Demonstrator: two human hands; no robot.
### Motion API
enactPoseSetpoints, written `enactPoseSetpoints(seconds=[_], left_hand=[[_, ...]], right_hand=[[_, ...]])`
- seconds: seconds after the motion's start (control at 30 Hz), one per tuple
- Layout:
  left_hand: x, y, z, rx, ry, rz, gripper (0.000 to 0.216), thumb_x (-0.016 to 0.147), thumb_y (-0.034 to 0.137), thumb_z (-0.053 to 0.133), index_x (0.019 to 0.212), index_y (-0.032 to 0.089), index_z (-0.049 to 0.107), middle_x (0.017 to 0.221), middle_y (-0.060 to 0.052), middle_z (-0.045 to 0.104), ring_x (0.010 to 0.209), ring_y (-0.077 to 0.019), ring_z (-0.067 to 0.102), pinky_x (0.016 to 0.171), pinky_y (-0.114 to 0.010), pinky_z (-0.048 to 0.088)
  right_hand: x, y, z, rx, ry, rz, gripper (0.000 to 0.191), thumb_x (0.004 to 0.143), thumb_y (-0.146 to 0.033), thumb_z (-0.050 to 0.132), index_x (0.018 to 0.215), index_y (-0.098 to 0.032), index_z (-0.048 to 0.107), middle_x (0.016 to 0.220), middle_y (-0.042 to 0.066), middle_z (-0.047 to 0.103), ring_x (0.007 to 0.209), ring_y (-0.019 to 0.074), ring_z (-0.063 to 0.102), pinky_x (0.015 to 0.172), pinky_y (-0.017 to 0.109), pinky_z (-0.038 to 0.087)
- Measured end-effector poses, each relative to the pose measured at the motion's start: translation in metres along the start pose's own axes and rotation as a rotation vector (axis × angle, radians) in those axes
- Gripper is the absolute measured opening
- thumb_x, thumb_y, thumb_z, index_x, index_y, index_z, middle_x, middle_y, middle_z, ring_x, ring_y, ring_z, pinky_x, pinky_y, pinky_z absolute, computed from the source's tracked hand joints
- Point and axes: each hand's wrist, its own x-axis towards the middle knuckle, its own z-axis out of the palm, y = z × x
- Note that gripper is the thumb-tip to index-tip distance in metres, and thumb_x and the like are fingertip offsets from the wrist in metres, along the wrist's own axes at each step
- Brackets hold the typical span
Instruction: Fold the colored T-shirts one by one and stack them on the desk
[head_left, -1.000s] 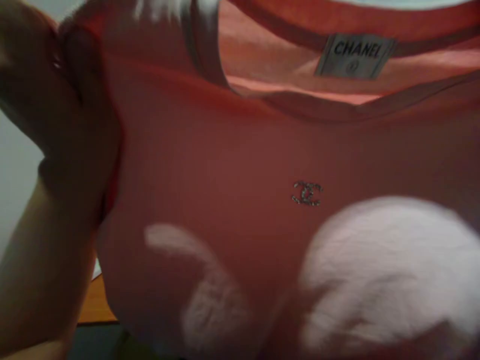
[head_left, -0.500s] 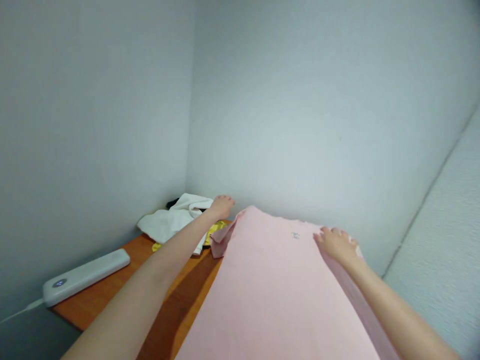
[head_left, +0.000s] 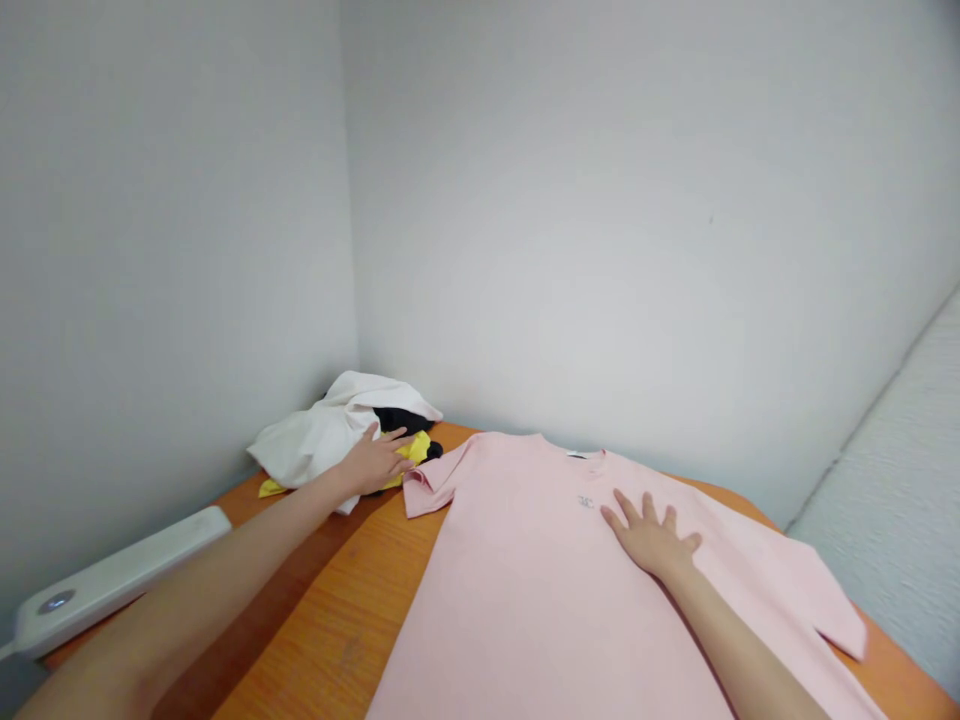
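Observation:
A pink T-shirt (head_left: 540, 590) lies spread out face up, its collar toward the wall and a small emblem on the chest. My right hand (head_left: 652, 535) rests on the chest beside the emblem, palm down with fingers spread. Beyond the left sleeve, my left hand (head_left: 379, 460) is open, fingers apart, in front of a pile of clothes. In that pile are a white garment (head_left: 315, 440), a yellow cloth (head_left: 412, 445) and a black cloth (head_left: 401, 420). Whether the left hand touches the pile or hovers over it I cannot tell. The shirt's hem is out of view.
An orange-brown wooden table (head_left: 352, 610) bears everything and meets the walls in a corner at the back. A long white device (head_left: 124, 575) with a round display lies at the left edge. A whitish textured surface (head_left: 892, 500) stands to the right.
The shirt's upper part has come down flat, and its right sleeve now lies spread on the table. My right hand moved from the shoulder edge onto the chest; my left hand shifted left and lower.

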Motion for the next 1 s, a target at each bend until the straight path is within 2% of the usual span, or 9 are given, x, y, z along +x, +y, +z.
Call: enactPoseSetpoints(seconds=[0.1, 0.17, 0.3, 0.4, 0.47, 0.6, 0.73, 0.87, 1.0], left_hand=[[-0.003, -0.005, -0.005, 0.095, -0.041, 0.009, 0.031, 0.093, 0.033, 0.041, 0.099, 0.026, 0.071, 0.138, -0.006, 0.056, 0.136, -0.0261, 0.039, 0.114, -0.057, 0.014], [0.005, 0.007, -0.005, 0.168, -0.019, 0.007, 0.027, 0.090, 0.028, 0.046, 0.101, 0.024, 0.071, 0.130, -0.008, 0.061, 0.133, -0.0275, 0.043, 0.114, -0.057, 0.015], [0.046, 0.068, 0.012, 0.136, 0.120, 0.077, 0.032, 0.092, 0.027, 0.044, 0.115, 0.020, 0.065, 0.139, -0.011, 0.054, 0.138, -0.0253, 0.036, 0.118, -0.047, 0.016], [0.082, 0.120, 0.039, -0.016, -0.007, 0.129, 0.042, 0.097, 0.034, 0.034, 0.132, 0.020, 0.054, 0.146, -0.009, 0.046, 0.140, -0.0213, 0.034, 0.118, -0.042, 0.019], [0.101, 0.136, 0.057, -0.038, -0.085, 0.112, 0.046, 0.097, 0.038, 0.033, 0.135, 0.019, 0.050, 0.147, -0.011, 0.045, 0.141, -0.0240, 0.032, 0.117, -0.047, 0.020], [0.124, 0.117, 0.081, -0.038, -0.172, -0.035, 0.052, 0.097, 0.041, 0.027, 0.136, 0.014, 0.049, 0.147, -0.019, 0.042, 0.140, -0.0321, 0.033, 0.108, -0.058, 0.030], [0.128, 0.076, 0.089, -0.041, -0.243, -0.108, 0.058, 0.097, 0.038, 0.017, 0.145, 0.013, 0.039, 0.154, -0.016, 0.031, 0.143, -0.0282, 0.026, 0.110, -0.055, 0.029], [0.122, 0.055, 0.095, -0.031, -0.266, -0.098, 0.062, 0.096, 0.045, 0.019, 0.149, 0.017, 0.030, 0.158, -0.008, 0.020, 0.146, -0.0229, 0.018, 0.117, -0.050, 0.017], [0.121, 0.051, 0.102, 0.004, -0.242, -0.085, 0.063, 0.096, 0.045, 0.017, 0.151, 0.017, 0.026, 0.158, -0.007, 0.019, 0.147, -0.0212, 0.017, 0.118, -0.047, 0.013]], right_hand=[[0.001, -0.002, 0.000, -0.006, -0.008, -0.004, 0.070, 0.087, -0.073, 0.017, 0.149, -0.042, 0.024, 0.159, 0.007, 0.011, 0.141, 0.0458, 0.011, 0.097, 0.076, 0.010], [0.000, -0.004, -0.001, -0.010, -0.016, 0.002, 0.070, 0.087, -0.074, 0.016, 0.149, -0.042, 0.024, 0.160, 0.007, 0.010, 0.141, 0.0454, 0.010, 0.098, 0.076, 0.009], [-0.005, -0.009, -0.006, -0.001, -0.034, 0.006, 0.070, 0.088, -0.075, 0.014, 0.150, -0.042, 0.022, 0.160, 0.006, 0.007, 0.142, 0.0452, 0.006, 0.100, 0.075, 0.006], [-0.002, -0.004, -0.010, 0.034, -0.053, -0.059, 0.072, 0.089, -0.075, 0.014, 0.151, -0.039, 0.019, 0.160, 0.006, 0.007, 0.143, 0.0417, 0.004, 0.106, 0.069, 0.005], [0.003, 0.010, -0.013, 0.032, -0.017, -0.095, 0.073, 0.092, -0.070, 0.014, 0.154, -0.031, 0.016, 0.160, 0.008, 0.009, 0.145, 0.0352, 0.002, 0.112, 0.058, 0.005], [0.016, 0.062, -0.017, -0.032, 0.037, -0.027, 0.075, 0.096, -0.064, 0.017, 0.153, -0.016, 0.022, 0.159, 0.013, 0.011, 0.146, 0.0286, 0.000, 0.116, 0.046, 0.004], [0.027, 0.108, -0.015, -0.018, -0.006, 0.005, 0.071, 0.096, -0.062, 0.019, 0.152, -0.019, 0.025, 0.158, 0.011, 0.015, 0.145, 0.0269, 0.013, 0.115, 0.048, 0.013], [0.039, 0.128, -0.007, -0.006, -0.014, -0.007, 0.067, 0.097, -0.061, 0.019, 0.152, -0.024, 0.025, 0.159, 0.009, 0.012, 0.145, 0.0264, 0.012, 0.114, 0.049, 0.015], [0.043, 0.129, 0.003, -0.004, 0.022, 0.009, 0.066, 0.097, -0.062, 0.021, 0.152, -0.026, 0.025, 0.159, 0.009, 0.011, 0.145, 0.0273, 0.011, 0.114, 0.051, 0.015]])
